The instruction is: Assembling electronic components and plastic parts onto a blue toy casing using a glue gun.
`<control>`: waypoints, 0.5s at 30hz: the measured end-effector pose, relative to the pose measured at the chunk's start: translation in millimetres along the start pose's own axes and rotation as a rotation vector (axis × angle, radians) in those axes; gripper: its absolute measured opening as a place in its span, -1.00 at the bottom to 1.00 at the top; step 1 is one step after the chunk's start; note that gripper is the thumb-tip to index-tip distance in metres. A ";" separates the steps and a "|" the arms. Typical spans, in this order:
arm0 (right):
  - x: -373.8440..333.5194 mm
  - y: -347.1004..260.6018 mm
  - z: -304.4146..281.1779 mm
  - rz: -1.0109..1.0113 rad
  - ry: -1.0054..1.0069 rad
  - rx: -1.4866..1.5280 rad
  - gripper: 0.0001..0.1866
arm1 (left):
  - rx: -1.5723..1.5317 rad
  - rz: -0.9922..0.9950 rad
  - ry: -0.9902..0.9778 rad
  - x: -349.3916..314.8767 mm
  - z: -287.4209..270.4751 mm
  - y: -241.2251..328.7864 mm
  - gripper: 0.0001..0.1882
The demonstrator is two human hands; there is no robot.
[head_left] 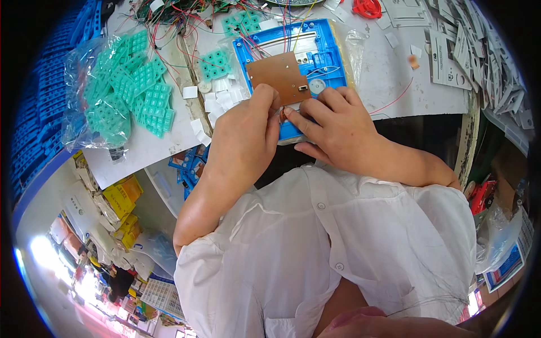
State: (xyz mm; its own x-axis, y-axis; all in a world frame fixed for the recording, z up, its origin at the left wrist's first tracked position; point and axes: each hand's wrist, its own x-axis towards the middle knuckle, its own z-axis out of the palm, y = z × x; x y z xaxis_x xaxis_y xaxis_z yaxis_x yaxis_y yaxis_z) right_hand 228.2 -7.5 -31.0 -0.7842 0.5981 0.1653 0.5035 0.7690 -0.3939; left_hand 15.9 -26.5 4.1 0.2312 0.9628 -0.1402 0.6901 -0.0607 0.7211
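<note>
A brown circuit board (pixel 279 76) lies tilted over an open blue plastic housing (pixel 324 40), with a small black-and-silver switch near its lower right corner. Thin coloured wires run from the far side down to the board. My left hand (pixel 242 124) is closed in a pinch at the board's near left edge. Close beside it, my right hand (pixel 344 127) bends its fingers over the near right part of the housing, index fingertip meeting the left hand's fingers. Something small and reddish shows between the fingertips, too covered to name. A round white disc (pixel 317 86) sits in the housing.
Green rubber keypads (pixel 149 104) spill from a clear bag at the left. Beyond lies a tangle of wires (pixel 174 17). White paper squares (pixel 220 101) are scattered beside the housing. Grey-white panels (pixel 451 62) pile up at the right, and blue plastic parts (pixel 39 107) at the far left.
</note>
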 end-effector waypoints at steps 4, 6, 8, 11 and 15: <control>1.1 0.8 0.3 -0.017 -0.007 0.003 -0.44 | 0.018 0.034 0.075 -4.6 6.7 -2.3 -0.82; 1.5 0.9 1.5 -0.026 0.005 0.021 -0.44 | -0.006 0.022 0.095 -10.3 4.2 -1.8 -0.84; 0.4 4.0 0.8 -0.028 0.030 0.050 -0.45 | -0.219 -0.296 0.053 -28.7 -32.9 -12.6 -0.84; -0.5 4.4 -0.5 -0.030 0.062 0.071 -0.44 | -0.002 -0.440 0.378 -73.3 -82.7 -63.4 -0.75; 4.1 3.0 -1.7 -0.063 0.017 0.060 -0.37 | 0.219 -0.400 0.423 -91.6 -59.9 -54.5 -0.62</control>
State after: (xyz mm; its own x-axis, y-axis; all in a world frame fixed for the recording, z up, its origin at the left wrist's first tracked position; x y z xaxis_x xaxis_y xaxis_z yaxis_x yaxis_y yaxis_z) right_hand 227.1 -2.3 -30.0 -0.8073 0.5528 0.2067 0.4299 0.7908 -0.4358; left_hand -83.9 -95.5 18.3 -0.3353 0.9404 -0.0572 0.8022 0.3168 0.5061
